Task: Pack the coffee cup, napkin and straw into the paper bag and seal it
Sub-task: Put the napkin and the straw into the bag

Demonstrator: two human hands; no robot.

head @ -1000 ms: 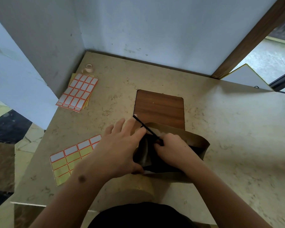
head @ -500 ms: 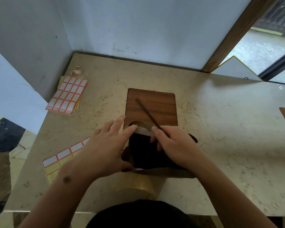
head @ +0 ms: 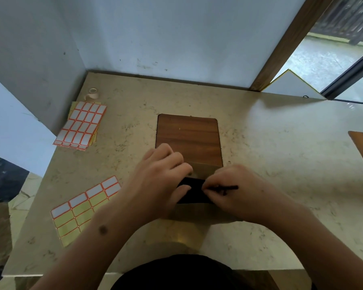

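A brown paper bag (head: 203, 169) stands on the stone table in front of me, its dark mouth open between my hands. My left hand (head: 159, 181) grips the left rim of the bag. My right hand (head: 237, 191) pinches a thin black straw (head: 231, 187), which lies almost level over the bag's right edge. The bag's inside is too dark to show a coffee cup or napkin.
A brown wooden board (head: 187, 137) lies just behind the bag. Two label-sticker sheets rest on the table, one at the far left (head: 82, 124) and one at the near left (head: 84, 208). A small tape roll (head: 92, 93) sits in the back left corner. Walls close the back and left.
The straw stuck up and back out of the bag before; my right hand has swung it down to near level at the bag's right edge. The left hand closed in on the rim.
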